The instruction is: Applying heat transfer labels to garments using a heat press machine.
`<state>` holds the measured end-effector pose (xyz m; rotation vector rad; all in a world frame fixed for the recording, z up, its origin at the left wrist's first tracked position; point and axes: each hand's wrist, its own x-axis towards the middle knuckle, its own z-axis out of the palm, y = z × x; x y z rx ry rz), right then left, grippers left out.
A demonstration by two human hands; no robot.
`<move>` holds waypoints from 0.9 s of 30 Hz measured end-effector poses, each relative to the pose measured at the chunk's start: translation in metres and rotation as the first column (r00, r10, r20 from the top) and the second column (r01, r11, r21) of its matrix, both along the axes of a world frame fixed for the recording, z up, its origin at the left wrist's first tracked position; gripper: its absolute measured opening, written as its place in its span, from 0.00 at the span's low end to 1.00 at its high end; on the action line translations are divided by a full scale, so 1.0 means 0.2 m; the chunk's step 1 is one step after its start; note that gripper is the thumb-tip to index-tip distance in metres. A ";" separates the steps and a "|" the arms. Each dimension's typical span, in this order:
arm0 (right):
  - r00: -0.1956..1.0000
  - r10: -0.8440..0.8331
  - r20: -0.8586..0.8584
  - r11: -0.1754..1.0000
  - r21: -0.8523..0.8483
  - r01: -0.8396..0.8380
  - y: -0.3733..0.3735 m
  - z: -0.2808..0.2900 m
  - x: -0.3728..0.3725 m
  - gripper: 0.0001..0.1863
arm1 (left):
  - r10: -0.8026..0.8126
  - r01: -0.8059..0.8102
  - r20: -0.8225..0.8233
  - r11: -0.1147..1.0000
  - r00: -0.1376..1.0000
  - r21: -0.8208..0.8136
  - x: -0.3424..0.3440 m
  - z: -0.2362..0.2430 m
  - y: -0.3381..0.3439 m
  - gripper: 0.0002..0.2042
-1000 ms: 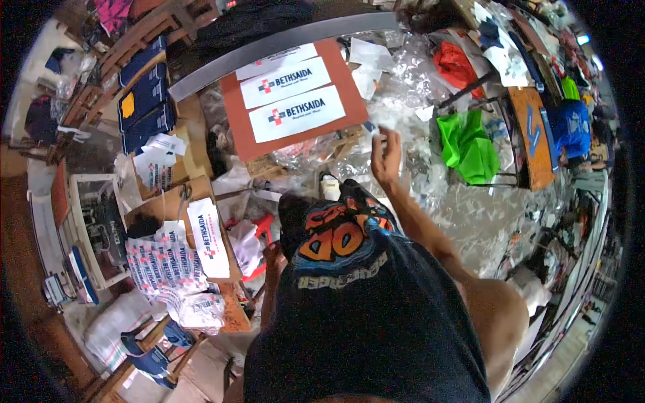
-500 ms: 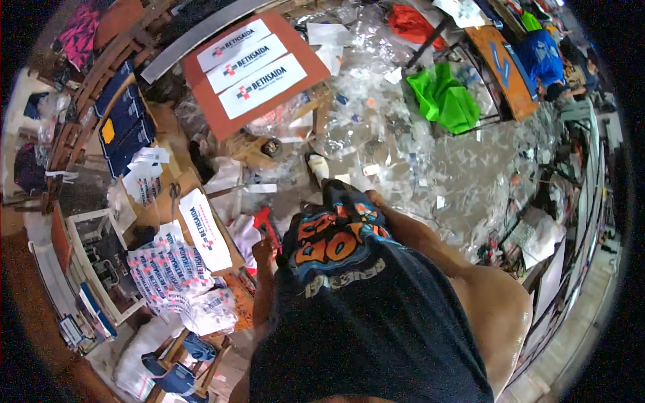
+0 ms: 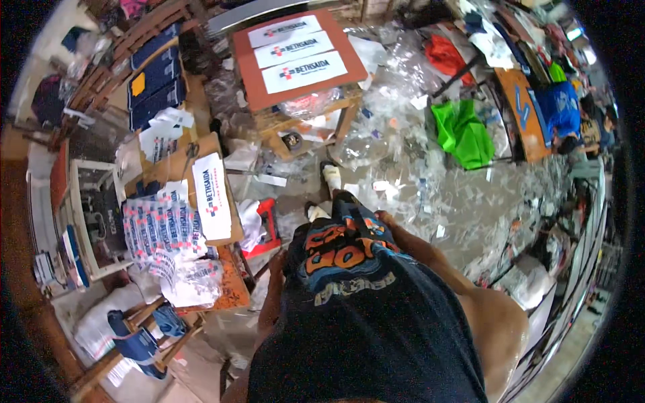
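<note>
My left hand [image 3: 277,262] hangs beside my black shirt [image 3: 363,336], near a red plastic stool [image 3: 269,225] with white cloth [image 3: 250,227] on it; its fingers are mostly hidden. My right hand [image 3: 384,218] is low at my right hip, partly behind the shirt, so what it holds cannot be seen. Left of the stool, a cardboard sheet [image 3: 230,232] bears a white printed strip [image 3: 212,195]. Beside it lie printed transfer sheets [image 3: 154,228] and crumpled plastic [image 3: 191,282]. Ahead, a red-brown board [image 3: 248,87] on a wooden stand carries three white printed strips [image 3: 302,74].
My shoes [image 3: 332,176] are on a floor [image 3: 463,221] strewn with plastic scraps. A wooden bench with navy garments [image 3: 151,107] is at left, a white-framed machine [image 3: 94,215] below it. At right are green fabric [image 3: 463,134], an orange board [image 3: 521,114], metal rails and another person [image 3: 598,127].
My right hand, reaching forward with bent fingers earlier, has dropped back to my hip. The view has shifted, and both of my shoes now show below the stand.
</note>
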<state>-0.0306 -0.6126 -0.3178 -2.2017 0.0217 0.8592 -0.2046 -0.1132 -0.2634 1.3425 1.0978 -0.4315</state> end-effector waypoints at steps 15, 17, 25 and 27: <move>0.987 0.151 0.051 0.957 -0.256 -0.133 0.35 0.47 0.39 0.18 | -0.812 0.652 -0.254 0.193 0.525 0.733 -0.05 -0.08 0.07 0.09; 0.991 0.120 0.065 0.971 -0.214 -0.104 0.37 0.48 0.41 0.19 | -0.794 0.700 -0.252 0.279 0.553 0.658 -0.04 -0.10 0.10 0.09; 0.979 0.204 0.009 0.977 -0.066 -0.203 0.29 0.36 0.38 0.17 | -0.419 0.378 0.036 0.851 0.907 0.364 0.01 -0.11 0.12 0.12; 0.900 0.402 0.171 0.909 -0.190 -0.370 0.22 0.21 0.42 0.16 | -0.342 0.301 0.098 0.906 0.935 0.297 0.06 -0.08 0.06 0.12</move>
